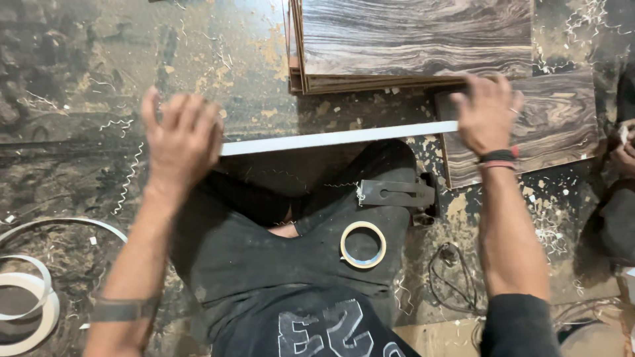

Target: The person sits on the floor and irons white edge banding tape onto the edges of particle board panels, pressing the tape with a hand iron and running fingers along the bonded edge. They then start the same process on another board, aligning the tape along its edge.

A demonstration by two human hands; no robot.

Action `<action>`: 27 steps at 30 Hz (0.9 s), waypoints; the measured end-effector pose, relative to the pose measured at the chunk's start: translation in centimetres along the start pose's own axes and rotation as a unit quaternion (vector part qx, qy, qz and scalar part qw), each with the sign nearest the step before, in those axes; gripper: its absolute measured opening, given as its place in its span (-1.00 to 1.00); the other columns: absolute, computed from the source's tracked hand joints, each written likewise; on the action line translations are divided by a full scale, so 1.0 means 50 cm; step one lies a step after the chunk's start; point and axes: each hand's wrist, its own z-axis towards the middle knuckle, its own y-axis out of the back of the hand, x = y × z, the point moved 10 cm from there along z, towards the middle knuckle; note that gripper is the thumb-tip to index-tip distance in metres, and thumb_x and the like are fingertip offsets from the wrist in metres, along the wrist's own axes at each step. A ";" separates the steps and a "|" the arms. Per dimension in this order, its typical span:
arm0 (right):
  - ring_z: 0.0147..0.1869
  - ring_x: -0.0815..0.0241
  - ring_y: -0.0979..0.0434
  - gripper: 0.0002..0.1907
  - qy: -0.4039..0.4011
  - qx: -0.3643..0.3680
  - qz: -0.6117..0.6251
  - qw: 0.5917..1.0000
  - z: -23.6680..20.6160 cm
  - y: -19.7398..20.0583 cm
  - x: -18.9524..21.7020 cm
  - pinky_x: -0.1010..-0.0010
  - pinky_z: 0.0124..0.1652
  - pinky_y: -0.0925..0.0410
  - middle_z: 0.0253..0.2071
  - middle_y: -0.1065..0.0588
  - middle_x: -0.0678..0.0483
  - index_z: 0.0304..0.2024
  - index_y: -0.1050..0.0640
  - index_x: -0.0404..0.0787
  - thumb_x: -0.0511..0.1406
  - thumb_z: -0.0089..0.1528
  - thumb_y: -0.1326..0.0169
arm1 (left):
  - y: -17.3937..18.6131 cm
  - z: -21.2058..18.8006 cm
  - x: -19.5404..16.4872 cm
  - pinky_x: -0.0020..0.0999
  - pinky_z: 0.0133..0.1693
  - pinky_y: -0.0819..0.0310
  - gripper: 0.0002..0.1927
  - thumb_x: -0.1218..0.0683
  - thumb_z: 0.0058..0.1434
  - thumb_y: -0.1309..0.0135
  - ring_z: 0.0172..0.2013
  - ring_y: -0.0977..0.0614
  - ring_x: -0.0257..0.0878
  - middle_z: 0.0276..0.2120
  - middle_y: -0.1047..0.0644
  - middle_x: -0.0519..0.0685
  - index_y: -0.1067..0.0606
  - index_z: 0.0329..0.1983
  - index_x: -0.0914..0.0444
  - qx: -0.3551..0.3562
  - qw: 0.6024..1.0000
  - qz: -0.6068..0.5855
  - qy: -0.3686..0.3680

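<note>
**Holding a white strip at both ends over a workshop floor**

Head view. A long, narrow white edge-banding strip (337,138) is held stretched nearly level, slightly higher at its right end, above the lap of the seated person. The left end is covered by the left hand (180,137), whose fingers are curled loosely over the strip, back of the hand to the camera; whether it is pinched underneath cannot be told. The right end is covered by the right hand (486,112), fingers bent down over it, with a dark wristband (497,157) worn at the wrist.

A stack of dark wood-grain laminate boards (413,41) is placed just beyond the strip, and a single wood-grain board (552,125) lies under and beside the right hand. A ring of tape (362,244) rests on the dark trouser leg (278,258). A dark metal hand plane (395,193) is seen just above the ring. Coiled white banding (26,301) lies at the left edge on the shaving-strewn floor (79,79). A black cord (453,277) is looped near the right forearm.
</note>
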 end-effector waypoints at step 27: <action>-0.26 0.25 -0.63 -0.43 -0.241 0.050 0.578 0.778 -0.053 -0.158 -0.135 0.44 -0.31 -0.46 -0.25 -0.61 0.03 0.11 -0.57 -0.25 0.02 0.49 0.26 | -0.240 -0.109 -0.463 -0.44 -0.15 -0.36 -0.83 0.15 0.44 -0.13 -0.23 -0.49 -0.40 -0.29 -0.51 -0.11 -0.47 0.01 0.33 0.146 0.405 -0.829 0.357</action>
